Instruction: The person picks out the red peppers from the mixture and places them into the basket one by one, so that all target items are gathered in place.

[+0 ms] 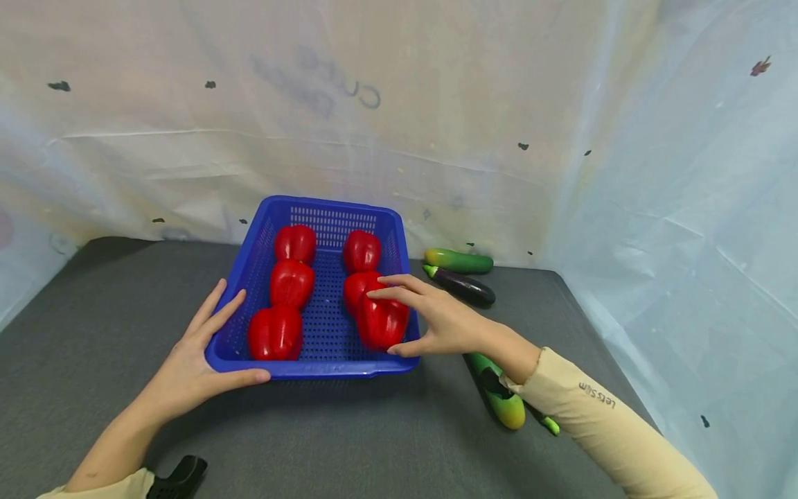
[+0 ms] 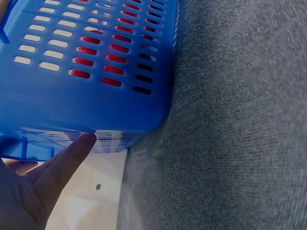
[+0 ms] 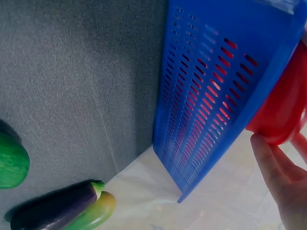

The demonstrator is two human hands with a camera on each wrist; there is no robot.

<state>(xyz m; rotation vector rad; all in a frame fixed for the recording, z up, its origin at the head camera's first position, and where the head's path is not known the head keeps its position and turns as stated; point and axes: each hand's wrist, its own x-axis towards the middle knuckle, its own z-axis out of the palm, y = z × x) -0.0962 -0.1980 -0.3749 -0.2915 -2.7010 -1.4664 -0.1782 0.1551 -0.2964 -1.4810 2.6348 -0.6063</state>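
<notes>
A blue plastic basket (image 1: 312,371) with slotted walls stands on the grey surface, with several red bell peppers inside. Three peppers line its left side, among them the front one (image 1: 276,334). My right hand (image 1: 445,319) holds a red bell pepper (image 1: 382,320) at the front right, thumb on the near side and fingers over the far side. In the right wrist view this pepper (image 3: 283,105) shows above the basket's rim. My left hand (image 1: 190,367) rests against the front left corner, its fingers spread and straight, the thumb along the front rim.
Right of the basket lie a green-yellow cucumber-like vegetable (image 1: 460,261) and a dark eggplant (image 1: 461,285). Nearer, partly under my right forearm, are another green-yellow vegetable (image 1: 508,409) and a green stem end (image 1: 550,424). A plastic-sheeted wall (image 1: 374,125) stands behind.
</notes>
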